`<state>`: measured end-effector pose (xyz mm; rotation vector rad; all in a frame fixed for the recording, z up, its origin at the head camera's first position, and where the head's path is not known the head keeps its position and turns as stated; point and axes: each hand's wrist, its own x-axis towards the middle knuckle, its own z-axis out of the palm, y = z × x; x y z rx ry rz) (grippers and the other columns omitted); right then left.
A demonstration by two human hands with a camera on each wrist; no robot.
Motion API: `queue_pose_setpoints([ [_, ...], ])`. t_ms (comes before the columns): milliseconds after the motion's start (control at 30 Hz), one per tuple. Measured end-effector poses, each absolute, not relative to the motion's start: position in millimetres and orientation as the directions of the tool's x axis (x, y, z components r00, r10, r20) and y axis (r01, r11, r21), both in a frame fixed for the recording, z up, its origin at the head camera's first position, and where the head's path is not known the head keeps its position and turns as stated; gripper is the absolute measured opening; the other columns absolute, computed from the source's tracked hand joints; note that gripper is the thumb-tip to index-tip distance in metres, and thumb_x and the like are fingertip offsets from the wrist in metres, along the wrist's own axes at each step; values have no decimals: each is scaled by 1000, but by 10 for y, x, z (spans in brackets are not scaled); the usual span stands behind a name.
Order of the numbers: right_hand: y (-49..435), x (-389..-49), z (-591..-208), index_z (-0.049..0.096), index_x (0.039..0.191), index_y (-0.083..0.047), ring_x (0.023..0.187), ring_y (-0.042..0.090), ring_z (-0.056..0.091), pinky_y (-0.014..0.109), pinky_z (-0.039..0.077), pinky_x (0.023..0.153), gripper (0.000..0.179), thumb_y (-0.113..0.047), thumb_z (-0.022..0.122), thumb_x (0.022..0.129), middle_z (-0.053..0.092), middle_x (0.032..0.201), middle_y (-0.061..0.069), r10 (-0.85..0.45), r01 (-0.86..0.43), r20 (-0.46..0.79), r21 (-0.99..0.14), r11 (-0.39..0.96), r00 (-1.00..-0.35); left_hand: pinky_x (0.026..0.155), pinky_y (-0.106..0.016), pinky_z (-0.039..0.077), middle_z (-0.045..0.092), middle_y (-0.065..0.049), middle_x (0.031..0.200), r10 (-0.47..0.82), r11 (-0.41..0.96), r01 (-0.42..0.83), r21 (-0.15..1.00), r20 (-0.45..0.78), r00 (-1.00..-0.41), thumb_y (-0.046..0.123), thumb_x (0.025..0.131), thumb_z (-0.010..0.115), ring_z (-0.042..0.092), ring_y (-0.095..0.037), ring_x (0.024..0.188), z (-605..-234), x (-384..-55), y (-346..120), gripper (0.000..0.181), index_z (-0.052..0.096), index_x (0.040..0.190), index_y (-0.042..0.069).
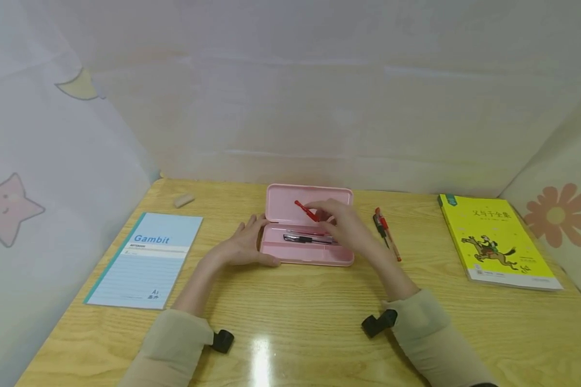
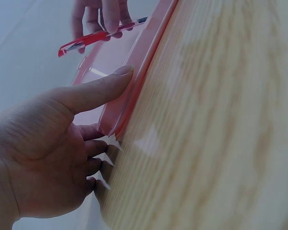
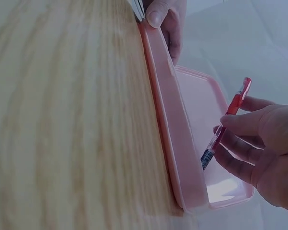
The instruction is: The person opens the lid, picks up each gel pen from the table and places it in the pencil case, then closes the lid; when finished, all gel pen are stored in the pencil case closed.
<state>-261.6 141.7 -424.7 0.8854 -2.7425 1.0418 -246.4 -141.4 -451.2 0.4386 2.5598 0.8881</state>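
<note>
A pink pencil case [image 1: 290, 251] lies open on the table, its lid [image 1: 281, 201] tipped back towards the wall. Inside its tray are a black pen [image 1: 302, 238] and at least one more pen, partly hidden. My right hand [image 1: 341, 220] pinches a red pen [image 3: 235, 103] between thumb and fingers above the case. In the left wrist view that pen slants over the tray. My left hand [image 1: 244, 247] rests at the case's left end, thumb on the front edge [image 2: 129, 86] and fingers behind the corner.
Right of the case lie a red pen [image 1: 389, 236] and a black pen [image 1: 380, 228] side by side. A blue notebook [image 1: 145, 260] is at the left, with an eraser [image 1: 184, 200] behind it. A yellow book [image 1: 498, 242] lies at the far right. Fabric walls border the table.
</note>
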Motion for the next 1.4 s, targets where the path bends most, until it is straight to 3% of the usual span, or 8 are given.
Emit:
queue_pose_setpoints([
  [500, 1368, -2580, -4309, 71, 131, -23, 96, 18, 69, 36, 61, 86, 45, 2, 70, 94, 71, 105, 4, -563, -605, 240, -449, 658, -791, 124, -74, 9, 2, -20, 174, 408, 750, 158, 642, -262, -875, 49, 79, 85, -3, -54, 158, -4506, -2454, -1417, 108, 24, 161, 13],
  [833, 1370, -2554, -4309, 74, 125, -20, 98, 18, 67, 40, 57, 92, 35, -3, 72, 94, 73, 106, 2, -590, -617, 197, -373, 693, -783, 124, -75, 9, 2, -20, 174, 411, 749, 159, 643, -263, -873, 49, 79, 85, -3, -55, 157, -4504, -2449, -1419, 107, 25, 161, 14],
  [1167, 1383, -2585, -4337, 77, 120, -19, 92, 14, 67, 37, 58, 86, 28, -9, 74, 94, 75, 99, -2, -611, -634, 191, -353, 688, -768, 123, -76, 10, 2, -20, 174, 411, 750, 161, 642, -261, -874, 50, 79, 85, -3, -56, 157, -4509, -2456, -1418, 109, 24, 162, 13],
  [1400, 1393, -2573, -4331, 75, 124, -17, 96, 15, 69, 38, 59, 90, 35, 1, 71, 93, 75, 103, 0, -599, -612, 157, -349, 710, -785, 124, -75, 9, 3, -21, 174, 413, 746, 163, 646, -256, -874, 50, 79, 85, -3, -54, 158, -4506, -2453, -1417, 109, 25, 161, 13],
])
